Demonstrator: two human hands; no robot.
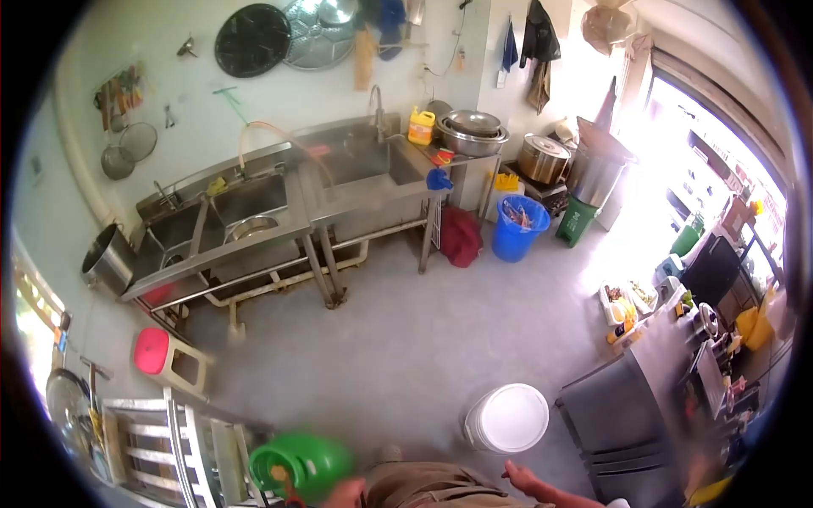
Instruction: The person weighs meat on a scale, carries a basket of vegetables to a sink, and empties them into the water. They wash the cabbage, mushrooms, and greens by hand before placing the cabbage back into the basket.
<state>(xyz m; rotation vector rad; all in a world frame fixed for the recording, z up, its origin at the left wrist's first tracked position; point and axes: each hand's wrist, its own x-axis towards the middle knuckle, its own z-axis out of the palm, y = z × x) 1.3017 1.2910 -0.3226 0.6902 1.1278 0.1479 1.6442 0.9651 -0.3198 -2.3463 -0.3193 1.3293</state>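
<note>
At the bottom edge, my left hand (345, 493) is partly cut off and blurred, its fingers not distinct. Just left of it is a green, rounded gas cylinder (318, 461), with a brownish-orange part (286, 481) at its collar. On the other side of my brown trousers, my right hand (522, 480) reaches in with its fingers loosely apart and nothing in them. A white lidded bucket (511, 417) stands on the floor close beyond that hand.
Steel sinks (312, 199) line the far wall. A blue bin (519, 229) and a green bin (578, 222) stand at the back right. A pink-topped stool (169, 360) and a metal rack (148, 436) are on the left. A dark steel cabinet (614, 406) is right.
</note>
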